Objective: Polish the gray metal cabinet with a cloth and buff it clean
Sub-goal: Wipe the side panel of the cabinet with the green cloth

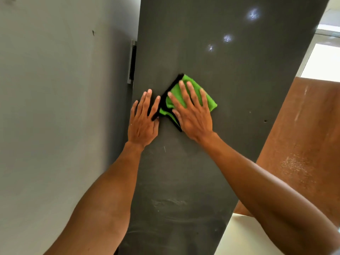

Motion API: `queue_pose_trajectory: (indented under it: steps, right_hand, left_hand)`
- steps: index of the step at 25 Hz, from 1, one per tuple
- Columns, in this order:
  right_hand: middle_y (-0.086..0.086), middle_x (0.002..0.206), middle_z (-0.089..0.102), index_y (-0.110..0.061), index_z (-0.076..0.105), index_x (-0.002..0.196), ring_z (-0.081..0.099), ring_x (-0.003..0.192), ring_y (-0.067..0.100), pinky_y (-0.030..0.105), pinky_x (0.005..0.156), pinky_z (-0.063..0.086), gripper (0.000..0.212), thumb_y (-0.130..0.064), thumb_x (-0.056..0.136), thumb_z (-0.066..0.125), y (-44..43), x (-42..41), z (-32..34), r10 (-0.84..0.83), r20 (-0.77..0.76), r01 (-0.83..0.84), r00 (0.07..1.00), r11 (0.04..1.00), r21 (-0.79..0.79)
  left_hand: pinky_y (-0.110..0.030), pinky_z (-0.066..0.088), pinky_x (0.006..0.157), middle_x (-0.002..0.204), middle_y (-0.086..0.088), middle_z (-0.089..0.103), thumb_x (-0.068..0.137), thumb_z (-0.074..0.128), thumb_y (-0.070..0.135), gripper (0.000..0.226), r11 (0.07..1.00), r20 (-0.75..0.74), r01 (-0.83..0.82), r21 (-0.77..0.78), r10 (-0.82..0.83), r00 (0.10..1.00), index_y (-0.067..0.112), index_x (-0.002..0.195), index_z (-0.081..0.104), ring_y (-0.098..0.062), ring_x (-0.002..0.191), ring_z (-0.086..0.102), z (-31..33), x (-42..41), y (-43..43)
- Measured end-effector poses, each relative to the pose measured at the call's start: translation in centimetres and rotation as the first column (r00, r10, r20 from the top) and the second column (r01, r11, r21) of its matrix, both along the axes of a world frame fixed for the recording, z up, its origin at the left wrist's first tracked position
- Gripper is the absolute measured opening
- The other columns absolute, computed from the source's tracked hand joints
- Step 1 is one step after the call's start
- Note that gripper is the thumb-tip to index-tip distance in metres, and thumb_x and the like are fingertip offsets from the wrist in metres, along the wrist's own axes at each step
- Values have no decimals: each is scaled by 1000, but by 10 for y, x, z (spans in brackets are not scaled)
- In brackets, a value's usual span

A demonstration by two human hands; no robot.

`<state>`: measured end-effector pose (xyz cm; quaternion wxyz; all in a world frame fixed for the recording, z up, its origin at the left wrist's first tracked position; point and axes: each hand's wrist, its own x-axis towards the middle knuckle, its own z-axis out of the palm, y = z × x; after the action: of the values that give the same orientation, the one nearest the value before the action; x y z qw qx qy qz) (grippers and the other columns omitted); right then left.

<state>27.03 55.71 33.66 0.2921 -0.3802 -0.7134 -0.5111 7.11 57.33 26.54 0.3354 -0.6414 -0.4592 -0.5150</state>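
Head view: right hand (193, 116) flat, pressing cloth (211, 103) on cabinet (202, 52); left hand (143, 120) flat beside, fingers straight.

The right hand (195, 118) covers the middle of the green cloth (207, 100), so only its edges show. The gray cabinet (202, 52) runs off the top and bottom edges; both forearms (103, 190) run off the bottom. A small fitting (132, 61) at the cabinet's left edge is half hidden and cannot be identified.

Open across bare cabinet face (184, 181) at upper and lower centre; blocked mid-frame by cloth (191, 94), left hand (142, 122), right hand (193, 116); hemmed at right by brown board (303, 135).
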Motion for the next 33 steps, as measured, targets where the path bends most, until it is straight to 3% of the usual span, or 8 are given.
queue_pose_trajectory:
  steps: [4,10,13,19,23,26,30,33]
  right_hand:
    - [12,169,15,-31,23,161,12,156,32,55,125,11,53,-42,110,33,6,-21,3,-14,2,14,1000,1000,10]
    - [9,170,13,-29,21,162,10,157,29,52,126,8,56,-44,110,34,9,-25,-57,9,267,0,964,999,-33]
    - [9,170,12,-30,19,162,10,157,28,52,126,8,55,-44,110,32,11,-34,-23,27,205,-22,978,999,-25]
    - [10,170,11,-30,18,162,8,157,29,54,125,9,55,-41,110,29,16,-66,-2,30,95,-29,995,999,-22]
    - [10,170,7,-27,15,163,6,157,30,54,126,7,58,-43,110,33,19,-72,-60,41,254,-25,966,997,-67]
    - [10,170,8,-29,13,163,7,157,29,52,126,7,59,-47,109,31,22,-73,-49,58,339,-43,939,998,-53]
    - [10,170,9,-30,19,162,9,157,28,52,126,8,57,-46,108,31,22,-95,-3,69,184,-58,981,996,-62]
    - [9,171,7,-30,15,162,5,157,28,53,126,6,56,-45,110,30,26,-101,-12,56,199,-47,978,997,-54]
  left_hand:
    - [-48,24,124,168,-17,20,93,49,10,70,999,68,-3,-38,6,998,10,160,29,-31,156,21,-12,-18,2]
    - [-46,25,125,169,-19,16,71,70,5,102,984,-40,14,-179,-22,999,6,161,21,-34,156,18,-27,-21,-10]
    - [-42,25,126,168,-18,20,75,60,-2,92,976,66,148,-163,-139,988,0,160,22,-30,157,19,-24,-20,-14]
    - [-43,46,113,168,-16,19,89,32,-7,72,962,234,255,-101,-226,946,-1,160,22,-28,155,25,-33,-27,-9]
    - [-43,51,108,161,-23,33,92,36,-8,53,969,263,223,-101,-190,946,-8,145,44,-34,148,38,-60,-40,-9]
    - [-45,56,100,158,-25,39,93,31,0,54,971,221,199,-132,-167,961,-9,144,46,-37,143,45,-64,-49,-15]
    - [-42,48,112,158,-24,38,88,38,-13,64,979,243,175,-106,-145,959,-8,152,36,-36,147,39,-38,-53,-17]
    - [-40,46,114,156,-26,40,91,38,-11,60,984,264,147,-98,-117,958,-8,151,39,-37,146,40,-41,-50,-16]
